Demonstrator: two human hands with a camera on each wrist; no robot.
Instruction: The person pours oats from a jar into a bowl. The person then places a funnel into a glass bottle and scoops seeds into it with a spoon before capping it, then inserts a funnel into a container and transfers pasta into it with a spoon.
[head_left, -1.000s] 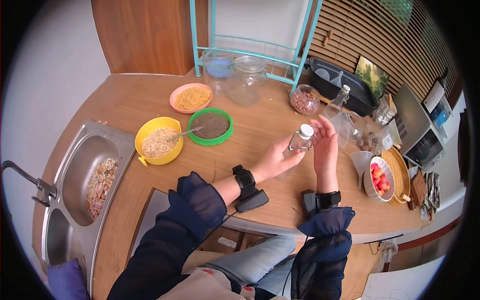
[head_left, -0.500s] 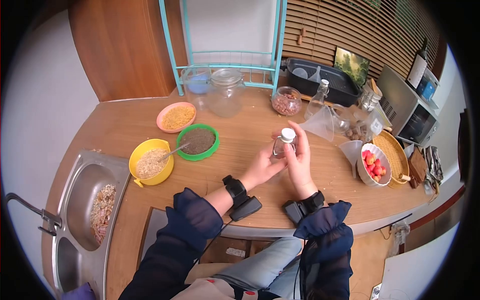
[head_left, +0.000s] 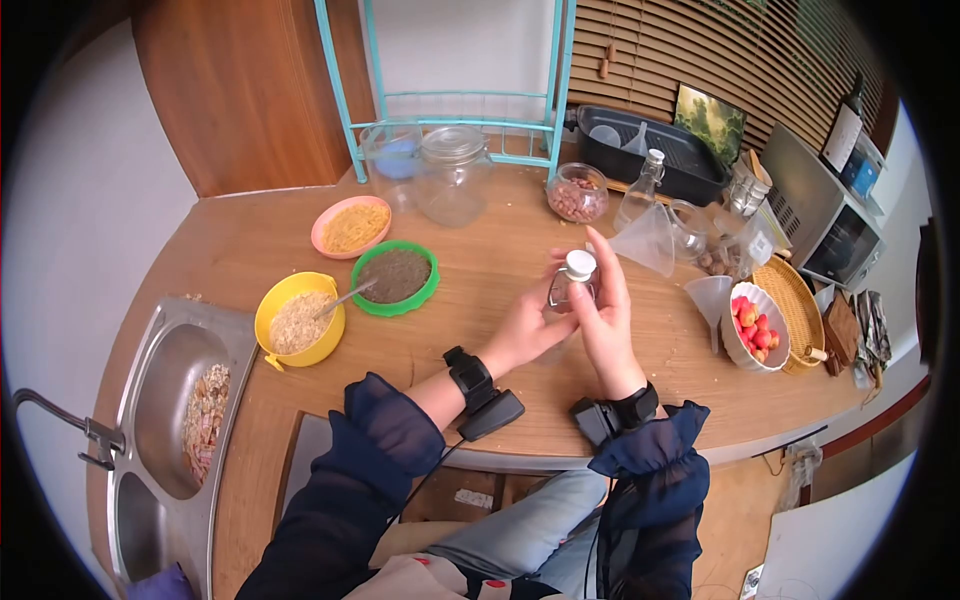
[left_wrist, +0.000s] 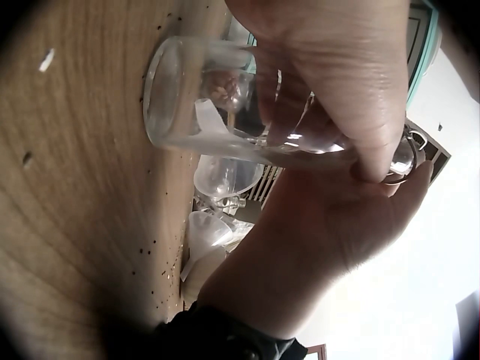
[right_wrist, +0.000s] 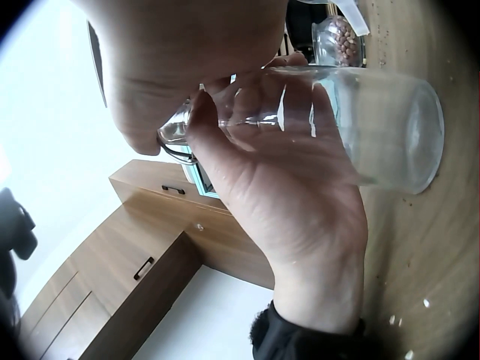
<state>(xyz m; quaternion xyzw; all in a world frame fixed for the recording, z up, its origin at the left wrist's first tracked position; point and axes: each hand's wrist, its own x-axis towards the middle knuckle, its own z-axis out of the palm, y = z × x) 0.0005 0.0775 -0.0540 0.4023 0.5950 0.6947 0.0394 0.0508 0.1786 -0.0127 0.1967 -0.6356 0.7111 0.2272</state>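
A clear glass bottle (left_wrist: 202,142) with a white swing-top stopper (head_left: 580,264) stands upright on the wooden counter, its glass see-through and empty. The left hand (head_left: 526,330) curls its fingers round the bottle's body; the same hand (right_wrist: 300,180) shows through the glass in the right wrist view. At the bottle's neck, the right hand (head_left: 606,325) lays its thumb close to the stopper and wire clasp, with its fingers up along the far side. In the left wrist view the right hand (left_wrist: 300,232) reaches the clasp; its exact contact there is partly hidden.
Left of the hands are a yellow bowl (head_left: 328,345) of flakes, a green bowl (head_left: 431,285) and a pink bowl (head_left: 322,245), with a sink (head_left: 150,400) beyond. Behind stand glass jars (head_left: 452,190). On the right are funnels (head_left: 645,240), another bottle (head_left: 634,205) and a white fruit bowl (head_left: 740,350).
The right hand has come in from beside the bottle to its neck, thumb at the stopper. The head view has shifted; over the last half second the hands have barely moved.
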